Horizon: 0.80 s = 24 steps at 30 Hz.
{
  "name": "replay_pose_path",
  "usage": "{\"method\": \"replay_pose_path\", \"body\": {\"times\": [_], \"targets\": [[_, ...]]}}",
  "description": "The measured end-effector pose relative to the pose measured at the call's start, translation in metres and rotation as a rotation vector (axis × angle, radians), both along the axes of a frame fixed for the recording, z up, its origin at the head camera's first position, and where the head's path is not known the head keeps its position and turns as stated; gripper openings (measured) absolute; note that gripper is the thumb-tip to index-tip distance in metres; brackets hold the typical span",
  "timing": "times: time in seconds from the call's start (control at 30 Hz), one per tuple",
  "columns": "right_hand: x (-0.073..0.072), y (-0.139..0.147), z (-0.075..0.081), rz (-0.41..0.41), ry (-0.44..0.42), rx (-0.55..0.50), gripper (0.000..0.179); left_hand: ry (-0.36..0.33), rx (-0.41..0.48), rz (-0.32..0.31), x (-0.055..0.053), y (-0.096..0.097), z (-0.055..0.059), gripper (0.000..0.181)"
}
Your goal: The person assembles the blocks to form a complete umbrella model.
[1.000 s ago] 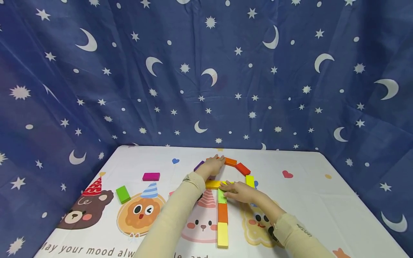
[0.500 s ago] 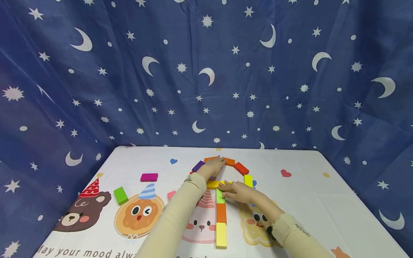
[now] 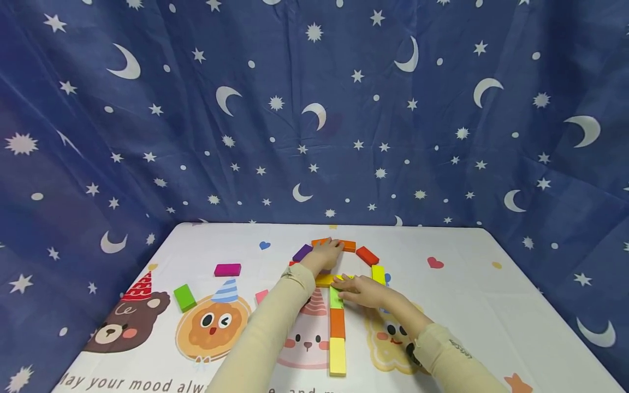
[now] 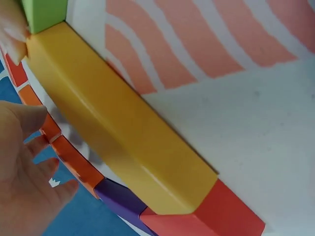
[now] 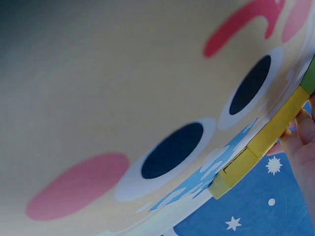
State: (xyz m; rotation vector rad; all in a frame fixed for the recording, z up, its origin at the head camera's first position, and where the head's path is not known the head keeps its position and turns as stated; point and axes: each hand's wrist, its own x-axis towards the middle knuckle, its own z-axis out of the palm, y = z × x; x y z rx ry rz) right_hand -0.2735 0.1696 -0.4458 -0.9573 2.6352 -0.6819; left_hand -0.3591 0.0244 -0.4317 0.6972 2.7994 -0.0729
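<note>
White table [image 3: 452,305]; near its far edge, around the middle, an arch of blocks [image 3: 348,246], a stem of blocks [image 3: 337,323] running from its base toward the near edge, a yellow bar [image 4: 118,118] across that base. Left hand [image 3: 324,255] spread loosely at the orange blocks [image 4: 76,166]; right hand [image 3: 366,291] unclenched, fingers [image 5: 295,142] against the bar. Likely risk: joins skewed by a dragging fingertip or a careless lift.

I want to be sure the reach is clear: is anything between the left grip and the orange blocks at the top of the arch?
Nothing visible: in the left wrist view, the left grip is right up at the orange blocks. The long yellow block lies on their other side, not in between.
</note>
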Motion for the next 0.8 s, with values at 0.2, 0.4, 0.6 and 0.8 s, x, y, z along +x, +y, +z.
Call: {"method": "replay_pose_path", "body": {"times": [0.2,0.4,0.6,0.8], "targets": [[0.0,-0.003,-0.001,-0.004,-0.01,0.007,0.04,-0.014,0.122,0.083,-0.009,-0.015,0.003,0.048],[-0.001,0.0,-0.002,-0.031,-0.017,0.025,0.04,-0.036,0.179,0.153,-0.017,-0.029,0.006,0.048],[-0.001,0.001,-0.001,-0.024,-0.012,0.014,0.041,-0.081,0.157,0.117,-0.01,-0.034,0.007,0.044],[0.0,0.0,-0.001,-0.001,-0.003,0.006,0.041,-0.094,0.173,0.119,-0.019,-0.034,-0.003,0.042]]}}
